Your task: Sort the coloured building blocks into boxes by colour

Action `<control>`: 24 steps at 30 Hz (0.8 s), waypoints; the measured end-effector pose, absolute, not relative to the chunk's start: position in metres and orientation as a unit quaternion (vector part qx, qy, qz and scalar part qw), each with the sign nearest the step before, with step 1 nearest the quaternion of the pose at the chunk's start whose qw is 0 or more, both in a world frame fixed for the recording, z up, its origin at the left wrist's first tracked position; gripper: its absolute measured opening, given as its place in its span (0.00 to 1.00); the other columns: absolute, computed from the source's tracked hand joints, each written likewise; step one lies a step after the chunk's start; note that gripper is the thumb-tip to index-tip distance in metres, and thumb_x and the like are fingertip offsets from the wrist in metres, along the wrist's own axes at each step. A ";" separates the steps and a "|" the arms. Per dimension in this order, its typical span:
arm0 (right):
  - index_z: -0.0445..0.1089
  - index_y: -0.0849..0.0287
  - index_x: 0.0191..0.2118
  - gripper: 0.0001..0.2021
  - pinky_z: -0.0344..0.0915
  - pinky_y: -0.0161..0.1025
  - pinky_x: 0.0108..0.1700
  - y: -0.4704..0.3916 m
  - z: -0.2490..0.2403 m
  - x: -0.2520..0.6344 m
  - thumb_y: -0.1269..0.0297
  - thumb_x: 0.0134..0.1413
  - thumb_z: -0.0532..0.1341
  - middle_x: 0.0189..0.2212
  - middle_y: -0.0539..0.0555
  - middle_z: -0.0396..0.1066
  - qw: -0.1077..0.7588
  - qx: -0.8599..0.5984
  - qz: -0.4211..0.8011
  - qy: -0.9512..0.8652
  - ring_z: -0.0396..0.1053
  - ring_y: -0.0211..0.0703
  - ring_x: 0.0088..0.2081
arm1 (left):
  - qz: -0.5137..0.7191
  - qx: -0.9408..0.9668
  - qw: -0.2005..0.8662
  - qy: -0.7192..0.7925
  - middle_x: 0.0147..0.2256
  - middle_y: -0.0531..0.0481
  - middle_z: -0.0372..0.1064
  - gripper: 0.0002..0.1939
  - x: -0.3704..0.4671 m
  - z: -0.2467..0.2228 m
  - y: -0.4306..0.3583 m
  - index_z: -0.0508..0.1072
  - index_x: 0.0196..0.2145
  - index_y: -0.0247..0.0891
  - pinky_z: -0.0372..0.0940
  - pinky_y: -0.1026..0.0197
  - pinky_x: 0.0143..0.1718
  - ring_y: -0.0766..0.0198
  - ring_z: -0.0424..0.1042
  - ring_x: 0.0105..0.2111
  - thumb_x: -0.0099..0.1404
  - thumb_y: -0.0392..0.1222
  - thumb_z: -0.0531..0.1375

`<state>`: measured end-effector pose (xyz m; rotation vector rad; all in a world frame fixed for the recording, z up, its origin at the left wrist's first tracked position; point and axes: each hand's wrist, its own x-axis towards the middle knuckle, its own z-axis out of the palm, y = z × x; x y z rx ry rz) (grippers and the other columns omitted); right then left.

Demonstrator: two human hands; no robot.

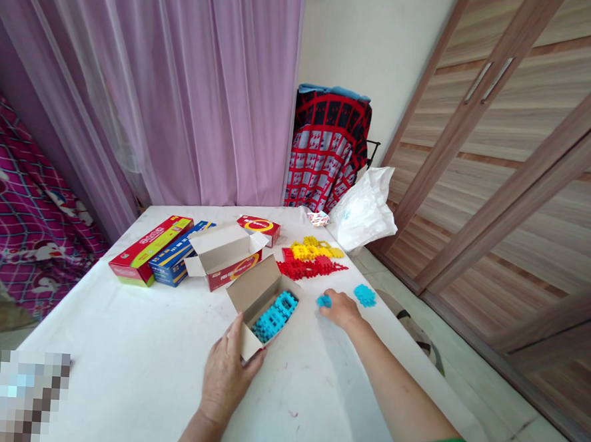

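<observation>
My left hand (229, 367) grips the near end of an open cardboard box (254, 288), thumb on one side and fingers along the other. Blue interlocking plastic pieces (275, 316) fill much of that box. To the right of it, my right hand (340, 308) pinches a small blue plastic piece (323, 301) just above or on the table; I cannot tell which. Another cluster of blue pieces (365, 295) lies on the table to the right of this hand. Beyond the box are a red pile (310, 267) and a yellow pile (316, 249) of similar pieces.
Behind the blue-filled box stands a red box (235, 269) with raised flaps. A blue box (173, 263), a long red-and-green box (148, 245) and a small red box (261, 228) are nearby. A white plastic bag (366, 212) sits at the far right corner of the white-covered table (132, 351).
</observation>
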<state>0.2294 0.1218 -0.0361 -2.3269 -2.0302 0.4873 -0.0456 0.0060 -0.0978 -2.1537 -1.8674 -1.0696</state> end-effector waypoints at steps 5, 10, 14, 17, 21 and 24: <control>0.64 0.57 0.56 0.21 0.64 0.35 0.40 0.104 -0.016 0.235 0.59 0.57 0.54 0.41 0.54 0.75 0.102 -0.702 0.266 -0.653 0.72 0.41 0.41 | -0.370 -0.707 0.055 -0.600 0.50 0.38 0.71 0.40 -0.046 -0.102 0.009 0.46 0.66 0.36 0.69 0.51 0.44 0.52 0.74 0.43 0.63 0.52 0.58; 0.66 0.58 0.53 0.23 0.65 0.36 0.41 0.087 0.019 0.204 0.61 0.50 0.59 0.39 0.52 0.74 0.247 -0.554 0.419 -0.675 0.71 0.42 0.41 | -0.397 -0.697 0.032 -0.596 0.52 0.36 0.68 0.39 -0.043 -0.103 0.011 0.45 0.66 0.37 0.69 0.51 0.43 0.53 0.73 0.44 0.63 0.51 0.57; 0.67 0.55 0.52 0.23 0.63 0.37 0.46 0.087 0.032 0.159 0.61 0.47 0.61 0.44 0.53 0.73 0.174 -0.566 0.283 -0.754 0.69 0.44 0.45 | -0.413 -0.694 0.020 -0.589 0.51 0.36 0.68 0.41 -0.039 -0.102 0.009 0.45 0.65 0.37 0.70 0.51 0.43 0.52 0.73 0.44 0.62 0.51 0.59; 0.66 0.56 0.53 0.24 0.61 0.39 0.48 0.089 0.033 0.135 0.61 0.47 0.61 0.45 0.58 0.71 0.080 -0.606 0.140 -0.779 0.68 0.48 0.47 | -0.422 -0.690 0.024 -0.587 0.51 0.36 0.67 0.41 -0.037 -0.102 0.007 0.47 0.65 0.35 0.69 0.50 0.45 0.51 0.72 0.46 0.61 0.50 0.60; 0.65 0.60 0.53 0.24 0.61 0.41 0.48 0.089 0.026 0.127 0.63 0.48 0.60 0.46 0.62 0.69 -0.004 -0.627 0.068 -0.776 0.68 0.51 0.47 | -0.429 -0.688 0.014 -0.586 0.52 0.36 0.67 0.43 -0.036 -0.102 0.007 0.47 0.65 0.35 0.68 0.49 0.47 0.50 0.71 0.48 0.59 0.51 0.61; 0.65 0.61 0.52 0.23 0.61 0.41 0.48 0.088 0.019 0.130 0.63 0.48 0.60 0.47 0.63 0.69 -0.012 -0.630 0.057 -0.774 0.67 0.52 0.48 | -0.425 -0.688 -0.001 -0.589 0.52 0.36 0.66 0.43 -0.037 -0.101 0.007 0.46 0.65 0.36 0.68 0.48 0.48 0.50 0.70 0.49 0.59 0.50 0.61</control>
